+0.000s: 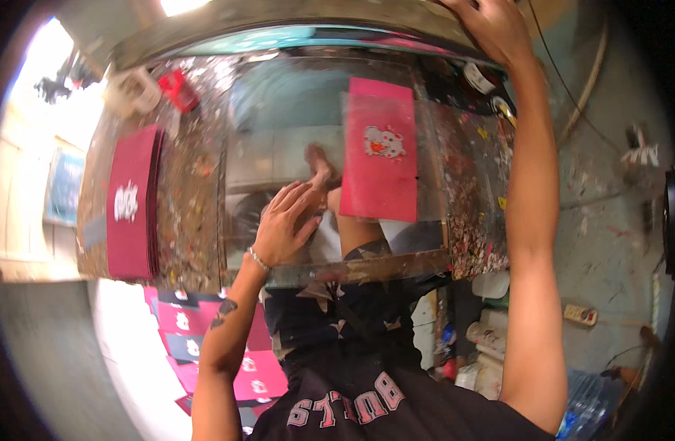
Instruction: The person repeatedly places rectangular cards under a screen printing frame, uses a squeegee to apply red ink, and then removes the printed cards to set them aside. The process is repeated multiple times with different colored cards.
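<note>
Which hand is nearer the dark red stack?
Left. The left hand is over the glass, right of the stack; the right hand is farther, at the right end of the raised frame.

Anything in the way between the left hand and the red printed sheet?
Nothing solid shows between the left hand and the red printed sheet; the leg there appears beneath the clear panel. A clear film seems to cover most of the sheet.

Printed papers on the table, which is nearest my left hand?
The bright pinkish-red paper, just right of your left hand; the darker red stack lies farther away on that hand's other side.
</note>
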Demonstrator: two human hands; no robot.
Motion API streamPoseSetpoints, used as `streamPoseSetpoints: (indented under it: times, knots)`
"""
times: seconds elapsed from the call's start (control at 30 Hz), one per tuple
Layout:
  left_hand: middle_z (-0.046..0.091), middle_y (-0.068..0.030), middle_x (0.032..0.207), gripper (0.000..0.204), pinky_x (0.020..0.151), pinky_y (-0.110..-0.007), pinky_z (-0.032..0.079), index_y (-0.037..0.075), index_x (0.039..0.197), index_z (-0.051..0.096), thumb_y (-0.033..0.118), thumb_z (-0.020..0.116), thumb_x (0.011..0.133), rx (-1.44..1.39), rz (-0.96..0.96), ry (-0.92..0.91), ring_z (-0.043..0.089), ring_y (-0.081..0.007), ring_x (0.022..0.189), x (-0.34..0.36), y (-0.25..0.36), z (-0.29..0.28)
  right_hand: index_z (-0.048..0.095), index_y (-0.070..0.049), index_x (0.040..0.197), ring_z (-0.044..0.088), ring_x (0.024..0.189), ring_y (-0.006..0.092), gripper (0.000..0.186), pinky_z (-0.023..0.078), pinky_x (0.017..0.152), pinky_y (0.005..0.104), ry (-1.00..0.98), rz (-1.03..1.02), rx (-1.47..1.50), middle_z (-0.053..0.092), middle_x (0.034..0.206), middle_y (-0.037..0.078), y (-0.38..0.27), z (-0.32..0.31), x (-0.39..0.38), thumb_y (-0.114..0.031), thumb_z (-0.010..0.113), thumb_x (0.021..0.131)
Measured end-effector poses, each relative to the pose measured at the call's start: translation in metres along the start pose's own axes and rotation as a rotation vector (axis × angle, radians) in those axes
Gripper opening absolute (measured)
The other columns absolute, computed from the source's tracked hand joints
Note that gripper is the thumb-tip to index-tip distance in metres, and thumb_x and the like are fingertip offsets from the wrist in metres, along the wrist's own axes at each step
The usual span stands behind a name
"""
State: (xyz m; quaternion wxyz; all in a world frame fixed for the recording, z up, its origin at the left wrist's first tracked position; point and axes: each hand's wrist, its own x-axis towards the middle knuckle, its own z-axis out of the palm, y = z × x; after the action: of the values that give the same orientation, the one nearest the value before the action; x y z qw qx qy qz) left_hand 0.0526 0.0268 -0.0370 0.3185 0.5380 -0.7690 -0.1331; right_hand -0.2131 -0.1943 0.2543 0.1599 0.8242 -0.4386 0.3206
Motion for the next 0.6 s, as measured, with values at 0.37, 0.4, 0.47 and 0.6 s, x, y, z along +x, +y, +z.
streamPoseSetpoints:
  times: [0.37,0.4,0.47,0.6]
  knots:
    - [0.043,-0.0052,0.162,0.099,0.128,-0.056,0.011,0.011,0.155,0.047,0.069,0.072,0.078,0.285,0.13,-0.38,0.029,-0.0279,0.155,0.084,-0.023,0.031,0.07,0.007,0.079,0.068,0.077,0.0448,0.069,0.052,0.079,0.0478,-0.052,0.02,0.124,0.067,0.079,0.031,0.016,-0.005,0.048,-0.06,0.055,0.09]
    - [0.043,-0.005,0.162,0.1,0.128,-0.056,0.011,0.011,0.155,0.047,0.07,0.072,0.078,0.277,0.125,-0.38,0.029,-0.0276,0.155,0.082,-0.026,0.029,0.071,0.007,0.08,0.068,0.077,0.0447,0.069,0.052,0.079,0.0474,-0.052,0.017,0.134,0.068,0.079,0.032,0.019,-0.003,0.049,-0.059,0.055,0.091]
    - [0.042,-0.0063,0.163,0.105,0.129,-0.056,0.009,0.012,0.157,0.043,0.069,0.075,0.075,0.264,0.125,-0.393,0.028,-0.0289,0.156,0.082,-0.031,0.028,0.071,0.007,0.082,0.069,0.079,0.0443,0.068,0.052,0.081,0.0465,-0.062,-0.025,0.137,0.068,0.081,0.032,0.021,-0.002,0.054,-0.057,0.054,0.092]
    - [0.042,-0.0075,0.163,0.107,0.129,-0.057,0.009,0.011,0.158,0.041,0.067,0.077,0.074,0.254,0.137,-0.385,0.027,-0.0298,0.156,0.083,-0.033,0.032,0.071,0.007,0.083,0.068,0.081,0.0441,0.066,0.052,0.083,0.0457,-0.027,-0.134,0.147,0.069,0.085,0.033,0.035,0.007,0.062,-0.054,0.051,0.094]
